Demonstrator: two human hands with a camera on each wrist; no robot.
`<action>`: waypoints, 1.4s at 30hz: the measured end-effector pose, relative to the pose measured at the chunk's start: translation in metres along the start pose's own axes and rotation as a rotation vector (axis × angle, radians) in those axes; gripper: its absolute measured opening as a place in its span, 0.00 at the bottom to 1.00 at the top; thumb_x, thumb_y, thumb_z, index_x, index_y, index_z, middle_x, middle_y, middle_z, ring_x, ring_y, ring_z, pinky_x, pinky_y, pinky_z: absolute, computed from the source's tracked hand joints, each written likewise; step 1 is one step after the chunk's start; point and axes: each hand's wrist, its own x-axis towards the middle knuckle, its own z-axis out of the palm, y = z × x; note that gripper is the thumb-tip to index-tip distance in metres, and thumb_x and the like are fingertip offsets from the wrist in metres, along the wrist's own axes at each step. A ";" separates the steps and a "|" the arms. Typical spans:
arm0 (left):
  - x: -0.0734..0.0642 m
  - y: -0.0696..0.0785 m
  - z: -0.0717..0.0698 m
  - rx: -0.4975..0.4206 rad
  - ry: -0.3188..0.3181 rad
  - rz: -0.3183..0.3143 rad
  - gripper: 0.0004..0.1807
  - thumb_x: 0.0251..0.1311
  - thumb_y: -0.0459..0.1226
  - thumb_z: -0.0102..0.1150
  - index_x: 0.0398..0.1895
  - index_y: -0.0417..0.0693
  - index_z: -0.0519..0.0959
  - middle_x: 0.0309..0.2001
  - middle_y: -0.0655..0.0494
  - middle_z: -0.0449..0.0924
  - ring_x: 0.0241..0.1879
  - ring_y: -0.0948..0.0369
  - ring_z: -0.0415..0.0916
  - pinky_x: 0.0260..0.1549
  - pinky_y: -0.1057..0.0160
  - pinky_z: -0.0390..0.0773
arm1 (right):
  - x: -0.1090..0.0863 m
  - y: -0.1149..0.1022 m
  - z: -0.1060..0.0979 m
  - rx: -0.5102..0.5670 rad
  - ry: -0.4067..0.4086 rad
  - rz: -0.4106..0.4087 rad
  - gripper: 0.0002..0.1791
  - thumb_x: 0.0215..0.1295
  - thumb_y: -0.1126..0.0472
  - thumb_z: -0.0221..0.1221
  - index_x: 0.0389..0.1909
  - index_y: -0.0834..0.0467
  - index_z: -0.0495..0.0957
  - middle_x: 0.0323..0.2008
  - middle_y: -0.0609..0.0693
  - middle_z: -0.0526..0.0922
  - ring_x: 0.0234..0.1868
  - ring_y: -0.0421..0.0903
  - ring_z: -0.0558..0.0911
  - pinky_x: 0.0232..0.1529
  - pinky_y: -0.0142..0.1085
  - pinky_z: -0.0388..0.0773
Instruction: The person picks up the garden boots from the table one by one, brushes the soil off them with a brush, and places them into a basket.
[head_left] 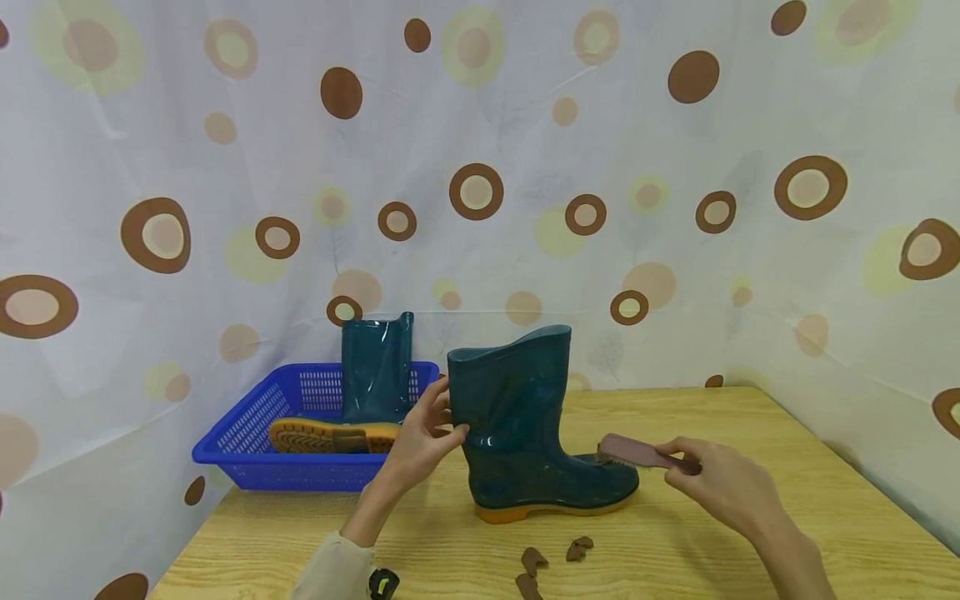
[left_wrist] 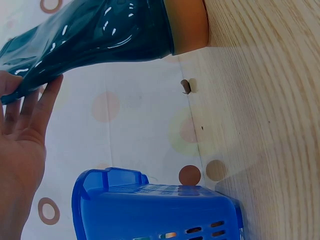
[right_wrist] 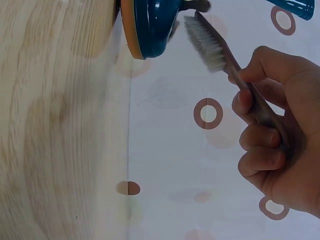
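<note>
Pale wood-grained bench (head_left: 787, 500), back edge against white sheet (head_left: 525, 92) patterned with brown, peach and yellow-green rounds; sheet runs along right side too. Dark green boot (head_left: 517, 442) upright mid-bench, toe toward right edge. My left hand (head_left: 420, 437) pinches back of its shaft, thumb against fingers. My right hand (head_left: 727, 487) wraps brush (head_left: 633, 451) handle, bristles at boot's toe; contact unclear. Brown pieces (head_left: 533, 560) lie toward front edge. Blue basket (head_left: 247, 458) at bench's left edge, second boot (head_left: 375, 367) inside.
</note>
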 end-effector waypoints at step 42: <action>0.000 0.000 0.000 -0.005 -0.005 0.024 0.37 0.63 0.30 0.61 0.73 0.60 0.61 0.55 0.43 0.80 0.50 0.48 0.82 0.50 0.55 0.83 | 0.005 -0.009 0.018 0.110 -0.019 -0.109 0.19 0.69 0.56 0.59 0.58 0.54 0.79 0.39 0.46 0.86 0.35 0.42 0.81 0.29 0.38 0.75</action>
